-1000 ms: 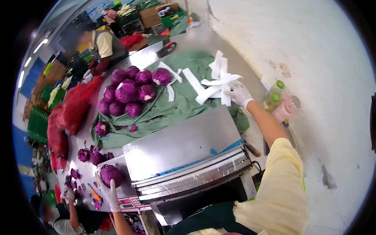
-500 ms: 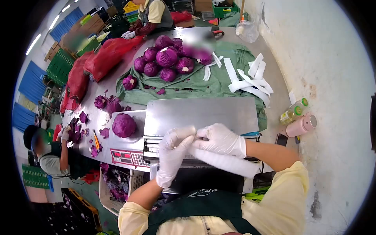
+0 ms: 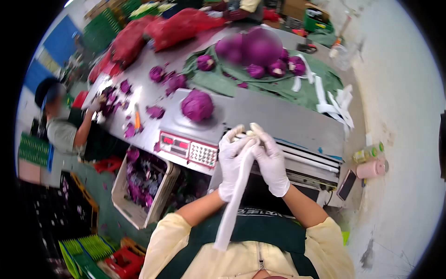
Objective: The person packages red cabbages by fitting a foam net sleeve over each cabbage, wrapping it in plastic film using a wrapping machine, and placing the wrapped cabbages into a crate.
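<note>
Close together in front of my chest, my left hand (image 3: 233, 162) and my right hand (image 3: 271, 162), both in white gloves, pinch the upper end of a white foam strip (image 3: 234, 204). The strip hangs down over my apron. Beyond my hands lies the metal wrapping machine (image 3: 297, 116). To its left a purple cabbage (image 3: 197, 105) rests on the scale (image 3: 188, 149), whose red display is lit. More foam strips (image 3: 334, 104) lie on the green cloth (image 3: 218, 83) near several other cabbages (image 3: 277, 68).
A co-worker (image 3: 69, 125) at the left handles cabbage leaves. An orange knife (image 3: 137, 118) lies on the table. Below stands a crate of leaves (image 3: 165, 186). Red sacks (image 3: 176, 30) lie at the back. A phone (image 3: 346, 185) and a pink bottle (image 3: 371, 169) are at the right.
From the cabbage and the strip pile, my hands have come together with one strip, which now hangs downward. The view has turned, shifting the table contents rightward since half a second ago.
</note>
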`<state>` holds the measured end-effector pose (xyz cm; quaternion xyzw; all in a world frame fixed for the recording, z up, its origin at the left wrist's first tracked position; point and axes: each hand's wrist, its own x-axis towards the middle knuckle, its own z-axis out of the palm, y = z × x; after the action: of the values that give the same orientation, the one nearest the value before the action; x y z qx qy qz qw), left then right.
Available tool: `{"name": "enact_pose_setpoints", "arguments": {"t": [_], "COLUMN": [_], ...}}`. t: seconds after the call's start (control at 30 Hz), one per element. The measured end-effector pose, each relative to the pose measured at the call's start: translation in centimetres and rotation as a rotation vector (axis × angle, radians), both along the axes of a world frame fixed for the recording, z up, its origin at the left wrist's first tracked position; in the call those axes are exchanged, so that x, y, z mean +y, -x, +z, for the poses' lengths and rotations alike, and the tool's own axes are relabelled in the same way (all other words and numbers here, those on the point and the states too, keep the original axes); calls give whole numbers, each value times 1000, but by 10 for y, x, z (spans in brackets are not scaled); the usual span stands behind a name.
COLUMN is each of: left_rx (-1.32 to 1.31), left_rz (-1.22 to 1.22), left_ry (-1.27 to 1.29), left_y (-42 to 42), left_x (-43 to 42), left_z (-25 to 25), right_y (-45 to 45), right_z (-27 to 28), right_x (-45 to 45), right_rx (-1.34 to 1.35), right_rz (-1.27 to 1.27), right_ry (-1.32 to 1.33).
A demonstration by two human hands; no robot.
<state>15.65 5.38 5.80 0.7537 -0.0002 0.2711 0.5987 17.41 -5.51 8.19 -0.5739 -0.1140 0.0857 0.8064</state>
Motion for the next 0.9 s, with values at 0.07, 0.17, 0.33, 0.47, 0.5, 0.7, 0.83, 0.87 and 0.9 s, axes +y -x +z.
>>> {"name": "enact_pose_setpoints", "arguments": {"t": [0.07,0.17,0.33,0.47,0.5,0.7,0.83,0.87,0.9], "left_rx": [-125,-143,355,894,899,402,516,564,609], "left_rz": [191,120,-485,-761,-596,424,752,646,538], "left_ry": [-258,9,1081,829,691,860,-105,-261,-418], "left_y": [3,0,0,31,27,-89,-135,-136,-132], "left_x": [20,49,87,127,140,232,273,275,274], "left_z": [9,-4,-1,-25,-25,-52,-99,-113,-122], "right_y": [-1,-4,-39,-64,-73,-176,-254,-269,-281], "right_z": [-8,-20,-25,3,-6,-33,-37,-55,-78], "right_x": [17,40,48,48,48,113,180,186,190], "right_rx": [108,202,259,371,380,-272,-588,-581,-571], "right_rz": [20,84,6,74,86,408,9,106,205], "right_ry": [-48,-37,-220,-20,-12,1095,1379,1515,1646]}}
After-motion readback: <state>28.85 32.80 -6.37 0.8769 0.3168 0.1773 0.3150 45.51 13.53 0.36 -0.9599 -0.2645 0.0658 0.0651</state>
